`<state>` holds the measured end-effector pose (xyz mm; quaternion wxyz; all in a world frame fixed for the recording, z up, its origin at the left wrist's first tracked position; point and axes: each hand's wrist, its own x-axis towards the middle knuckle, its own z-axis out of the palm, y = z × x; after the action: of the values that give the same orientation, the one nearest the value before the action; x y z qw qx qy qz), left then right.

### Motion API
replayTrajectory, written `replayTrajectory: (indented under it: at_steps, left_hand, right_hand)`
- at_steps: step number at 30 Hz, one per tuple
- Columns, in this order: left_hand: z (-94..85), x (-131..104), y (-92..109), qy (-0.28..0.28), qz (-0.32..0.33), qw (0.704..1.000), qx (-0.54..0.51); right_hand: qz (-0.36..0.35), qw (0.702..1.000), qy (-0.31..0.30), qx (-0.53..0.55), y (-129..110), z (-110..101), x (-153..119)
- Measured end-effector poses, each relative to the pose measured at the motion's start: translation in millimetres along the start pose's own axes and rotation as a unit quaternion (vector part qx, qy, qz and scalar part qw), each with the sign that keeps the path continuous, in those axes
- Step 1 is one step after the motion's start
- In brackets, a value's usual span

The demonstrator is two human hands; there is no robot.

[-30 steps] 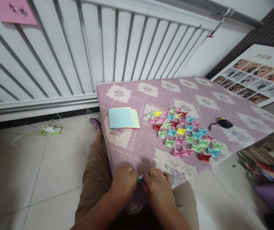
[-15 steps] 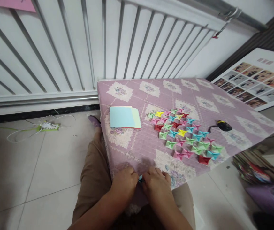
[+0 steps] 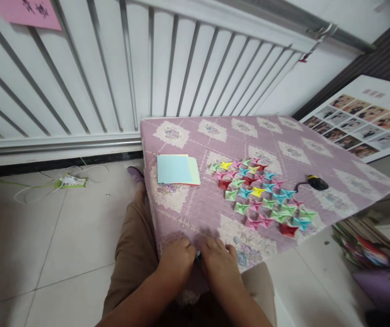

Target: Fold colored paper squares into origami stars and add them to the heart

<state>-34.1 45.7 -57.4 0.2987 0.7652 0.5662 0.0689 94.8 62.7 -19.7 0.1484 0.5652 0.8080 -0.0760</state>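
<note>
Close together at the table's near edge, my left hand [image 3: 178, 257] and my right hand [image 3: 218, 255] are both closed on a small folded blue paper [image 3: 198, 255]. Only a sliver of it shows between the fingers; the rest is hidden. Beyond my left hand lies a stack of square paper sheets [image 3: 172, 169], light blue on top, with pale green and red edges showing. To the right of my hands, several small folded paper shapes [image 3: 258, 191] in red, pink, yellow, green and blue stand in rows on the cloth.
A purple flowered cloth [image 3: 208, 147] covers the table. A black mouse-like object [image 3: 317, 182] with a cord lies on the right. Behind stands a white radiator [image 3: 162, 63]; a photo board [image 3: 365, 118] leans at right. A power strip [image 3: 74, 181] with cables sits on the floor.
The view has shifted slightly, showing more of the pink note on the radiator. Both hands stay closed around the blue paper at nearly the same spot.
</note>
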Motion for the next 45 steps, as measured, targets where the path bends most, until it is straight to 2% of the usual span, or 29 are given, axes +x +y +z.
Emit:
replayTrajectory:
  at_steps: [3,7,10,13,16,21,28,35,42,45]
  left_hand:
    - [-4.4,-1.7,2.4,0.002,-0.006,1.000,0.002]
    - [-7.5,-5.0,4.4,0.013,-0.003,1.000,-0.015]
    - [-6.1,-5.6,4.3,0.022,-0.006,0.999,-0.030]
    - [-3.9,-6.3,3.0,0.032,-0.003,0.998,-0.052]
    - [-2.5,-10.0,2.1,0.054,0.013,0.995,-0.088]
    - [2.5,-18.5,5.4,0.086,0.022,0.989,-0.122]
    - [14.0,-17.3,9.7,0.140,0.014,0.983,-0.118]
    - [8.0,-19.2,12.4,0.129,-0.001,0.986,-0.109]
    - [13.6,-16.6,15.2,0.108,-0.049,0.993,-0.022]
    - [12.0,-16.0,16.5,0.100,-0.052,0.993,-0.023]
  right_hand:
    - [0.009,0.999,0.017,0.045,6.3,-2.0,-5.0]
    - [-0.006,0.980,0.078,0.183,35.8,2.2,-15.2]
    - [-0.021,0.956,0.124,0.264,63.3,18.6,-21.3]
    - [-0.042,0.939,0.139,0.313,77.2,39.0,-24.6]
    - [-0.065,0.929,0.142,0.334,72.9,49.6,-26.5]
    - [-0.087,0.927,0.158,0.329,57.4,46.1,-27.8]
    - [-0.119,0.917,0.192,0.329,59.3,54.5,-24.4]
    - [-0.128,0.909,0.226,0.326,65.7,67.0,-22.2]
    - [-0.133,0.912,0.245,0.301,65.7,69.8,-23.8]
    - [-0.130,0.912,0.249,0.298,66.1,71.0,-23.0]
